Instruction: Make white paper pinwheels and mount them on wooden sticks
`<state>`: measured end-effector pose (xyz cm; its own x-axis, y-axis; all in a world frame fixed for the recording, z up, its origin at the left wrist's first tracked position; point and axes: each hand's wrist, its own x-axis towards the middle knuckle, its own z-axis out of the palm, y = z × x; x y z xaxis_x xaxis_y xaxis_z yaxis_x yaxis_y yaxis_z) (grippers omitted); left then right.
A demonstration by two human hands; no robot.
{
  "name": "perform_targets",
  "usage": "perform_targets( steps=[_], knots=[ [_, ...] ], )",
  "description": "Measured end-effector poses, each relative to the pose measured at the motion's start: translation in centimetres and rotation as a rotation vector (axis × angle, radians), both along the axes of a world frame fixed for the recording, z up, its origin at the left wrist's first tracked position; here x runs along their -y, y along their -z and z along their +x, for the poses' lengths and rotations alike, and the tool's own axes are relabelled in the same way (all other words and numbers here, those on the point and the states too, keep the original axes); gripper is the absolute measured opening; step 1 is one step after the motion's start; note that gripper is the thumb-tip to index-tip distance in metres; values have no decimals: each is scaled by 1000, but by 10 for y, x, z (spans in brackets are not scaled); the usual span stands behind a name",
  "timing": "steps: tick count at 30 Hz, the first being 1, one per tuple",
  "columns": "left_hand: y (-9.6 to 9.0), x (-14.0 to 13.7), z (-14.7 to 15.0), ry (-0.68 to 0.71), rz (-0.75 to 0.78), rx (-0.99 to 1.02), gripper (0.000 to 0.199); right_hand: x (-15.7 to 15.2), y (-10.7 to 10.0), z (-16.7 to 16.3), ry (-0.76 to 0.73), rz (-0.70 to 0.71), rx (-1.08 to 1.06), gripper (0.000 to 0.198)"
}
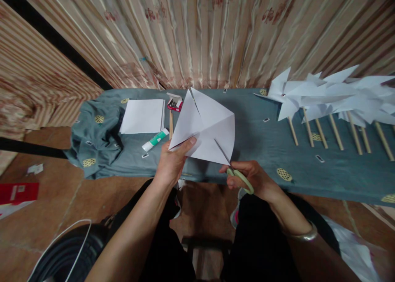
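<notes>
Floral curtains [197, 39] hang beyond our cloth-covered counter [262, 150]. If our scissors [230, 171] cut too far inward, the white paper square [210, 130], ahead and right of our left hand [173, 160], could tear apart. That hand clamps its near-left edge, thumb on top; our right hand [257, 179] curls around the scissors' green handles.

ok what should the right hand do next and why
I'd probably ease the scissors in the right hand back rather than cut deeper: their tip lies close to the middle of the paper sheet, and the slit at the far corner stops short of that middle. The left hand grips the sheet's near left side.
</notes>
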<state>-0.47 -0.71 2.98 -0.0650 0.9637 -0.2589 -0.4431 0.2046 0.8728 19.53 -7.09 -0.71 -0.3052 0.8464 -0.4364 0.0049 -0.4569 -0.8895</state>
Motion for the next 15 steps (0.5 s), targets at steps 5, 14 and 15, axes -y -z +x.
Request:
perform_targets(
  steps=[5, 14, 15],
  knots=[
    [1, 0, 2, -33, -23, 6, 33, 0, -1, -2, 24, 23, 14, 51],
    [0, 0, 2, -9, -34, 12, 35, 1, 1, -2, 36, 48, 1, 49],
    [0, 0, 2, -10, -35, 13, 36, 1, 1, -2, 38, 46, 0, 49]
  ],
)
